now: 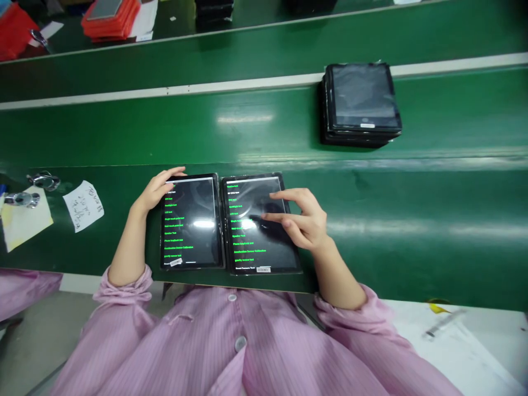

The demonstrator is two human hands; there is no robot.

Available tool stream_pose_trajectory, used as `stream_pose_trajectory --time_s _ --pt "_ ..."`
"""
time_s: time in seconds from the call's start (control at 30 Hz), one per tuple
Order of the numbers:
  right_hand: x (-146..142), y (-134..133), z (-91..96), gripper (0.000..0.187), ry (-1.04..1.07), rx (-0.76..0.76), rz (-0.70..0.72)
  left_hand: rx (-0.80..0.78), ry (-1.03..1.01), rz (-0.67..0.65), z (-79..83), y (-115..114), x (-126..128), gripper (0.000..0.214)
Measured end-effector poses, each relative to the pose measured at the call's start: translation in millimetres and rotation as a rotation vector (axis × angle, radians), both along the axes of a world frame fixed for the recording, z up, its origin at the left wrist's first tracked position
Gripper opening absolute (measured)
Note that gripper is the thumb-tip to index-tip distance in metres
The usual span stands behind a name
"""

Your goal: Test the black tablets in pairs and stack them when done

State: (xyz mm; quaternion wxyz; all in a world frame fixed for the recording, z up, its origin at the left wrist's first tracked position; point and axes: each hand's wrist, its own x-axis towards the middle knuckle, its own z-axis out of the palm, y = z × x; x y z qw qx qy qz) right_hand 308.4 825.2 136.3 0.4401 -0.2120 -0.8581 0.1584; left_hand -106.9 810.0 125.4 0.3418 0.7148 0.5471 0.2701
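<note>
Two black tablets lie side by side on the green bench, their screens lit with lists of mostly green test names. My left hand (159, 187) rests at the upper left corner of the left tablet (192, 220), fingers stretched along its top edge and the thumb over the screen. Above the right tablet (264, 247) is my right hand (305, 220), two fingers extended and apart over its screen. Whether those fingertips touch the glass I cannot tell. Neither hand grips anything.
A stack of black tablets (363, 102) stands at the back right. Handwritten paper (84, 206) and metal clip-like objects (43, 180) lie at left. Red folders (111, 22) sit on the far bench. A neighbour's pink sleeve (27, 291) shows at the left edge.
</note>
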Motion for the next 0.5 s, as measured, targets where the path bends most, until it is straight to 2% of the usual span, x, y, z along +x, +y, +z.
stream_pose_trajectory --time_s 0.1,0.2,0.3,0.4,0.5 --pt "0 0 0.8 0.041 0.008 -0.002 0.004 -0.114 -0.011 -0.065 9.4 -7 -8 0.091" --pt "0 0 1.5 0.040 -0.028 0.007 0.017 -0.137 0.119 -0.098 25.3 -17 -6 0.110" --pt "-3 1 -0.4 0.038 -0.160 0.023 0.069 -0.166 0.213 -0.143 38.8 -26 2 0.120" --pt "-6 1 -3.2 0.036 -0.259 0.027 0.107 -0.176 0.284 -0.222 42.7 -29 7 0.127" --pt "-11 0 -5.1 0.036 -0.266 -0.007 0.147 -0.177 0.331 -0.281 40.0 -29 8 0.131"
